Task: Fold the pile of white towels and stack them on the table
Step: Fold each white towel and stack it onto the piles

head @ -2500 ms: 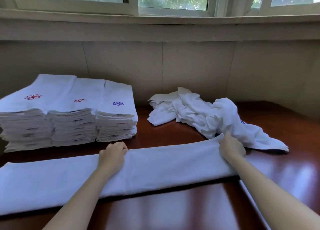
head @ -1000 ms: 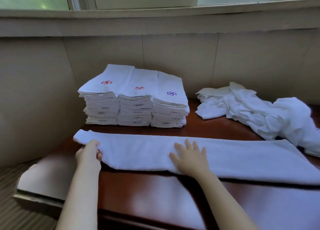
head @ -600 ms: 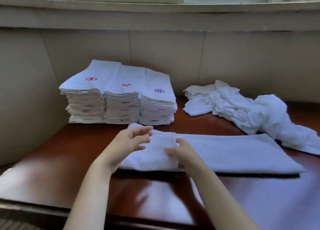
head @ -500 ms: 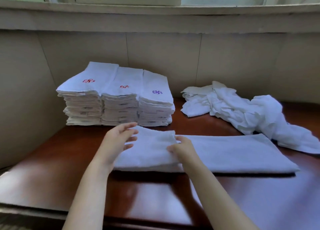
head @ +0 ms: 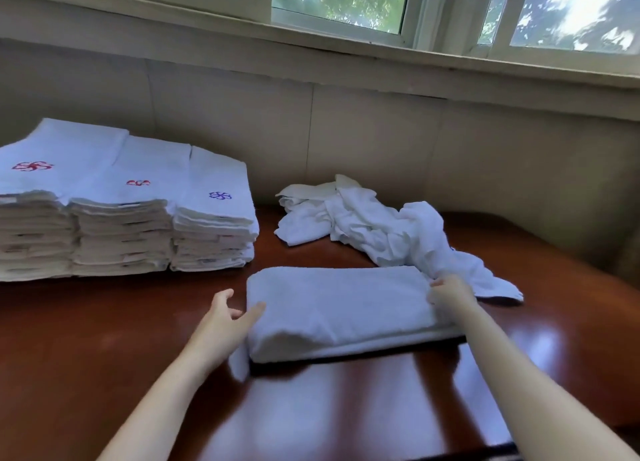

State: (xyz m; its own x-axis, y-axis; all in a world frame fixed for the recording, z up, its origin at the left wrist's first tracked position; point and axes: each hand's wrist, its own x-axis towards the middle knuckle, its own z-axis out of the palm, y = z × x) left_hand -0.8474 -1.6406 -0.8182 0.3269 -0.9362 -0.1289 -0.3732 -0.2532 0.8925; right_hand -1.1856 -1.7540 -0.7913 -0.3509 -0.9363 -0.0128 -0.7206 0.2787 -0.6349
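Bench (head: 86, 339) spans the lower frame; we see folded stacks (head: 121, 218) at left, the crumpled pile (head: 381, 228) right of centre, one folded towel (head: 339, 304) mid-frame. Our right hand (head: 450, 296) grips its right end; our left hand (head: 221, 322), fingers spread, touches its left end.

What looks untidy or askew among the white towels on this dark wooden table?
The folded white terry towel is uneven: a loose flap sticks out under its left near corner. Behind it, the crumpled heap of white towels lies unfolded. The three stacks of folded white towels look neat.
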